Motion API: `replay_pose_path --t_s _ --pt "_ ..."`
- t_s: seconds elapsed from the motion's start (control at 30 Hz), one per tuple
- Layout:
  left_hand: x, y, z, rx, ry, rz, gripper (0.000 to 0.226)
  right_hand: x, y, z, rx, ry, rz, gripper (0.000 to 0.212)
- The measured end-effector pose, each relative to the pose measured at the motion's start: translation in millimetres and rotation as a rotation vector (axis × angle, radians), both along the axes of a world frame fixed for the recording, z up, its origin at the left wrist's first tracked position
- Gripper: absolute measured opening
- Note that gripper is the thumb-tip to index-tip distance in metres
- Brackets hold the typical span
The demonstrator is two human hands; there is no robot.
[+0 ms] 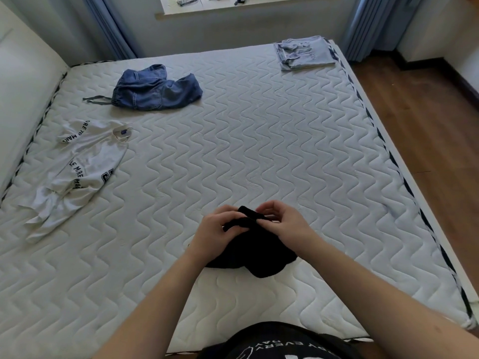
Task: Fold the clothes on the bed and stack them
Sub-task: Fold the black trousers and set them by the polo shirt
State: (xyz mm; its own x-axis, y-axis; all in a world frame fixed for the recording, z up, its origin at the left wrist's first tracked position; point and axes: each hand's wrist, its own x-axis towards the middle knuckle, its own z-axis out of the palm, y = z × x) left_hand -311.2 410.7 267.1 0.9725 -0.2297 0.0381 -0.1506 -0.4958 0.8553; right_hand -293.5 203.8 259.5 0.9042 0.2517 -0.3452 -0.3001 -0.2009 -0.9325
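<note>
A black garment lies bunched on the white quilted mattress near its front edge. My left hand and my right hand both grip its raised upper edge, fingers curled round the dark fabric. A white T-shirt with black lettering lies crumpled at the left. Blue denim shorts lie unfolded at the back left. A folded pale blue garment sits at the back right corner.
A white headboard runs along the left side. Wooden floor lies to the right of the mattress. Blue curtains hang at both back corners, with a window sill holding small items between them.
</note>
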Motion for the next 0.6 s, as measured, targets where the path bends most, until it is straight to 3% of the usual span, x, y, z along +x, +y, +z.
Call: replay_pose_path --t_s 0.1,0.3,0.47,0.6 --pt "-0.1 4.2 2.3 -0.014 -0.009 0.050 0.018 0.7 -7.3 -4.1 -0.229 -0.015 0.118 0.031" --pt "0.1 10.3 11.1 -0.018 -0.096 0.072 0.022 6.9 -21.7 -15.5 -0.558 0.065 0.188 0.029" --pt "0.7 17.1 12.8 -0.002 -0.127 0.093 0.018 12.2 -29.2 -9.9 -0.533 0.023 0.231 0.033" --pt "1.9 23.2 13.8 -0.034 -0.115 0.132 0.016 8.9 -31.3 4.0 -0.394 -0.325 0.220 0.050"
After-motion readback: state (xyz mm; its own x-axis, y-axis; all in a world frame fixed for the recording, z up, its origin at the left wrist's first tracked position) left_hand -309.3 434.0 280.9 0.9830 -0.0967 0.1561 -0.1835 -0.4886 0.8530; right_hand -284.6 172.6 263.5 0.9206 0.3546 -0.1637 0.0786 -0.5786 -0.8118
